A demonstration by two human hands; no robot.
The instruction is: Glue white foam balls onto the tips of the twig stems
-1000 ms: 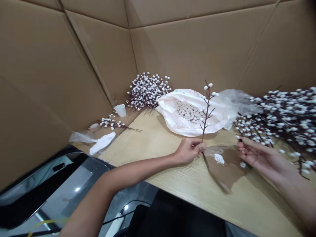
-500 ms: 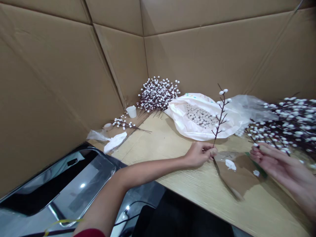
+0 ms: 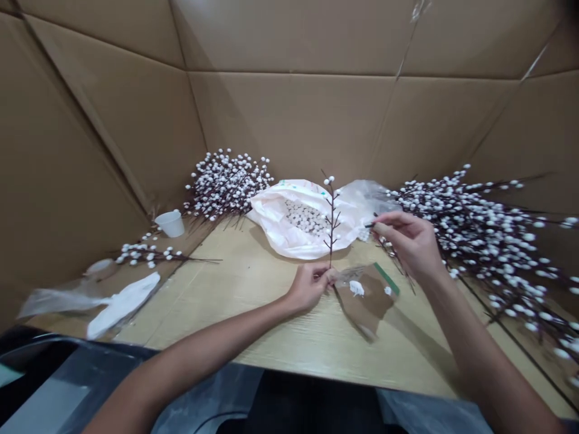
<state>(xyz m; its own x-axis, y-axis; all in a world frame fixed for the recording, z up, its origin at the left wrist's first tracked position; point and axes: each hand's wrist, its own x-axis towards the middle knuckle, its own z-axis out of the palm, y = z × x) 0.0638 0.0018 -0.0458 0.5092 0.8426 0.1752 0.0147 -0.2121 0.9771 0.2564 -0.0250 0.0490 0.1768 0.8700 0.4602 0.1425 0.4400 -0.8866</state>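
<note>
My left hand [image 3: 312,284] pinches the bottom of a thin brown artificial branch [image 3: 332,232]. The branch stands upright, with a few white berries and several bare twigs. To its right, my right hand [image 3: 409,244] is raised with thumb and fingertips closed on a short dark stick [image 3: 369,225], whose kind I cannot make out. Behind the branch lies an open white plastic bag [image 3: 275,232] of loose white berries [image 3: 305,218]. Just right of my left hand, a piece of brown cardboard [image 3: 368,304] with dabs of white paste [image 3: 356,289] rests on the table.
Bunches of white-berry branches lie at the back left [image 3: 226,184] and along the right [image 3: 488,235]. A white cup [image 3: 170,223], a single berry spray [image 3: 151,254] and a white packet [image 3: 124,304] are at the left. Cardboard walls [image 3: 289,120] enclose the wooden table [image 3: 217,313].
The view has swung to the right. My right hand has moved up and inward, closer to the branch. My left hand keeps hold of the branch.
</note>
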